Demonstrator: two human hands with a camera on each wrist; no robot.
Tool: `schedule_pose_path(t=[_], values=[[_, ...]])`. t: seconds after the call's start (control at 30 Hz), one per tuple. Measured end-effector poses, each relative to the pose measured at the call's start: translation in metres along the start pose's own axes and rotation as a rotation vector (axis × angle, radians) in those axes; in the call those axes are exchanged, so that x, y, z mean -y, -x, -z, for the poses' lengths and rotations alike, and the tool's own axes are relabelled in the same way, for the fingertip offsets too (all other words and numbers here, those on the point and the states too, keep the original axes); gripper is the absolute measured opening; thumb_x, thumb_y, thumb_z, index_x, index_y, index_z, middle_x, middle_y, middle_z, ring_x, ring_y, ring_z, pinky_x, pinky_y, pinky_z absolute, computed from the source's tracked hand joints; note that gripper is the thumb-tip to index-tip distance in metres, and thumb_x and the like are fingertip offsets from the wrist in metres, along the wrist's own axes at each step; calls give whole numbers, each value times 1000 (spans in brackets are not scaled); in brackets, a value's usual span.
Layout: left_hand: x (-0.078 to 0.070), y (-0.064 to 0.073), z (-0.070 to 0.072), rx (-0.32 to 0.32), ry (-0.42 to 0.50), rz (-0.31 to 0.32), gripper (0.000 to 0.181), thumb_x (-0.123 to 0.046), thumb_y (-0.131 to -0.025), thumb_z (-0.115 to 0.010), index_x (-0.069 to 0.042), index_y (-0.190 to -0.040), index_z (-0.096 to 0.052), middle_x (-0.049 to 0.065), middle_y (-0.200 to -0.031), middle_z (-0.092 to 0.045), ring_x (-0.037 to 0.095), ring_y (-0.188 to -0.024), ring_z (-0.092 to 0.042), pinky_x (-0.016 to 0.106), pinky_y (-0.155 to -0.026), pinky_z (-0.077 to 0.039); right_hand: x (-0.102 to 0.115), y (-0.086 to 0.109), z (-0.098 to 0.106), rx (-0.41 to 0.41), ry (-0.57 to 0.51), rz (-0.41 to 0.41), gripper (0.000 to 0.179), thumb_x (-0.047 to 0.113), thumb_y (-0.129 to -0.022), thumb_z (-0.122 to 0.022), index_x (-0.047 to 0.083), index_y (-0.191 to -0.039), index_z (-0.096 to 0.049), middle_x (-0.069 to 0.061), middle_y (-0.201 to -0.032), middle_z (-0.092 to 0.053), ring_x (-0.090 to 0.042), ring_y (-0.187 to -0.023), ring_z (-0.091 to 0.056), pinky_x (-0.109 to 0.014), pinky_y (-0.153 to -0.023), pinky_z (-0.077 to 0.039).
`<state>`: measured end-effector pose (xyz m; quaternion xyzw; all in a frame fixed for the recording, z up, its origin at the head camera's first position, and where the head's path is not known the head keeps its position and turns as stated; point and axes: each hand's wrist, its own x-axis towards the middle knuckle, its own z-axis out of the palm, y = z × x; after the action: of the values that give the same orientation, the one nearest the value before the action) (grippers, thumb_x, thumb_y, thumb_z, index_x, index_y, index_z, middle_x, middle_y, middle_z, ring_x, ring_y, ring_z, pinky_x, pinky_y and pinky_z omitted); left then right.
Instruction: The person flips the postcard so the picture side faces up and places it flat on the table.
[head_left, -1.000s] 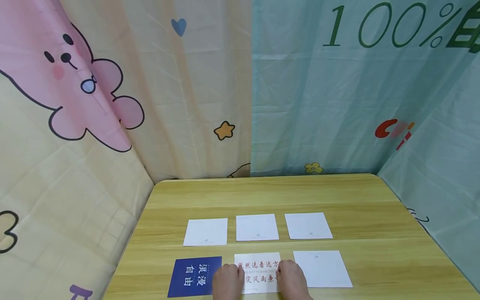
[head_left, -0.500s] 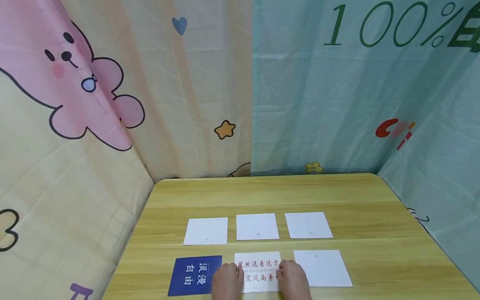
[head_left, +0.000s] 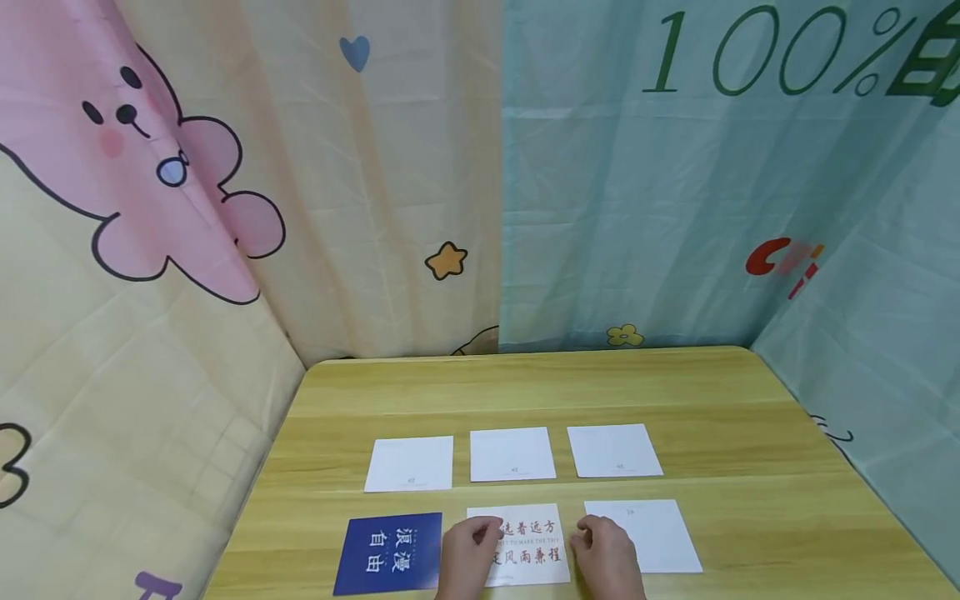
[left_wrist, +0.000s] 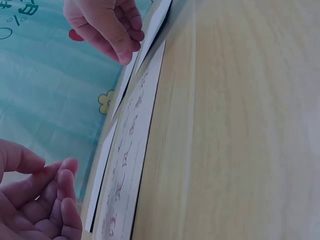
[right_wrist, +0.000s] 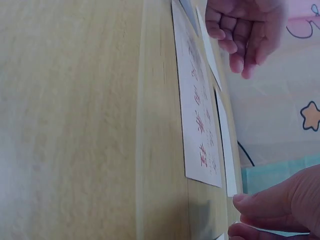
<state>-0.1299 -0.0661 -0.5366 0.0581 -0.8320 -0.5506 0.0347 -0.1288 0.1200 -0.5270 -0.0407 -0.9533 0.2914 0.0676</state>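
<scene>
The white postcard with red Chinese lettering lies flat on the table in the head view, in the middle of the near row. Over its left edge hovers my left hand, fingers loosely curled and holding nothing. My right hand is off its right edge, above the gap and the corner of a blank white card. In the right wrist view, the right thumb and fingers stand slightly apart with nothing between them. Both wrist views show the hands raised clear of the lettered postcard.
Left of the left hand lies a dark blue card with white characters. Three blank white cards form the far row: left, middle and right. Patterned curtains surround the wooden table behind and at the sides.
Both hands have let go of the lettered postcard's side edges. The left hand has lifted and shifted right over it; the right hand has moved right, off it. The cards have stayed put.
</scene>
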Motion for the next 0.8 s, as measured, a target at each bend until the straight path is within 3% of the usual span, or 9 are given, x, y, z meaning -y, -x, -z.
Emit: schedule_pose_path(t=[0.1,0.27,0.4,0.5,0.67,0.73,0.8], values=[[-2,-2,-4,75,165,59,17,-11,-85,-60,2,-89,-70,3,-75,-66,13,-67,-58,21,-60,-46,-6,-3,4,-14,-5,-9,12,2,-69,-75,-2,-76,-65,2,-62,-50,-13,-55,-45,-31,-52,-40],[-4,-5,-17,166,323,72,24,-7,-86,-57,13,-99,-63,15,-88,-67,21,-78,-64,22,-68,-49,-15,-6,12,-12,-13,-54,12,4,-71,-74,-1,-78,-66,2,-63,-51,-14,-58,-47,-33,-54,-41],[-11,-3,-27,197,350,59,28,-7,-86,-57,15,-103,-61,20,-97,-66,25,-90,-63,26,-75,-49,-22,-6,18,-20,-26,-62,12,4,-71,-73,-2,-78,-66,0,-64,-55,-16,-59,-51,-34,-55,-43],[-19,-1,-35,201,348,44,26,-10,-86,-56,12,-97,-64,21,-104,-64,26,-98,-60,26,-79,-47,-28,-6,22,-41,-36,-69,11,4,-71,-73,-3,-77,-66,0,-64,-56,-17,-59,-52,-34,-55,-43],[-32,2,-51,235,365,22,28,-14,-88,-52,10,-93,-65,19,-101,-64,26,-95,-59,27,-80,-47,-41,-10,31,-75,-32,-112,11,3,-72,-72,-4,-77,-65,0,-63,-56,-17,-59,-52,-34,-55,-42],[-35,2,-57,273,363,27,27,-15,-89,-51,8,-84,-64,13,-82,-64,20,-86,-59,25,-79,-46,-47,-12,35,-86,-29,-119,11,2,-72,-71,-5,-78,-65,0,-63,-56,-18,-60,-52,-34,-55,-42],[-38,1,-60,306,357,32,27,-15,-89,-50,2,-70,-60,5,-66,-58,14,-71,-57,23,-69,-47,-53,-13,39,-100,-31,-119,12,2,-72,-71,-6,-78,-65,-1,-64,-57,-18,-60,-53,-34,-55,-42]])
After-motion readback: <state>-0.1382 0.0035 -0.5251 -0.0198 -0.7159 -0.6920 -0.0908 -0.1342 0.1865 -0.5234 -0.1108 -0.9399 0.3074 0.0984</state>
